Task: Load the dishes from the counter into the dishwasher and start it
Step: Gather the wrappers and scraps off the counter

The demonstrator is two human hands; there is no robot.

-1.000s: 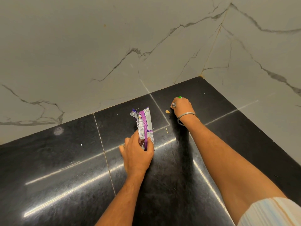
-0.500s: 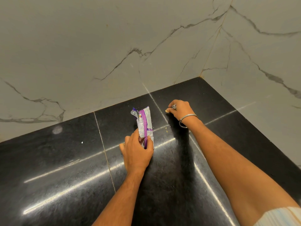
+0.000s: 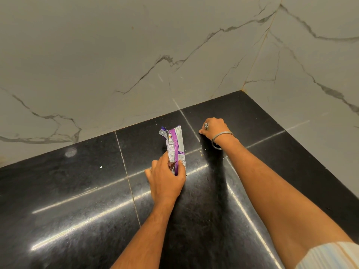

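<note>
Head view looks down on our two bare arms stretched over a polished black stone table [image 3: 77, 200] that runs into a corner of grey-white marbled wall [image 3: 97, 55]. Our left hand [image 3: 167, 183] lies low on the table with its thumb and fingers curled round the near end of a crumpled silver and purple snack wrapper [image 3: 174, 144]; the wrapper's far end, torn and ragged, points away from us toward the wall, and its length lies along the stone. Our right hand [image 3: 214, 127] is farther out, near the corner and just right of a pale grout line, knuckles up and fingers curled under with their tips down on the table. Whether those fingers pinch anything we cannot tell, since the tips are hidden beneath the hand. A ring [image 3: 206, 125] sits on one finger of that hand and a thin metal bangle [image 3: 221, 138] hangs loose round the wrist. A few pale crumbs [image 3: 202, 152] are scattered on the dark stone between the wrapper and the right wrist, and one small white speck [image 3: 101, 167] lies well apart to the left. A striped light sleeve [image 3: 330, 255] shows at the lower right edge, on the right arm. Long streaks of reflected light cross the table, and the arms throw a dark shadow between them. No dishes and no dishwasher are within this view; the wrapper is the only object on the table that a hand is holding.
</note>
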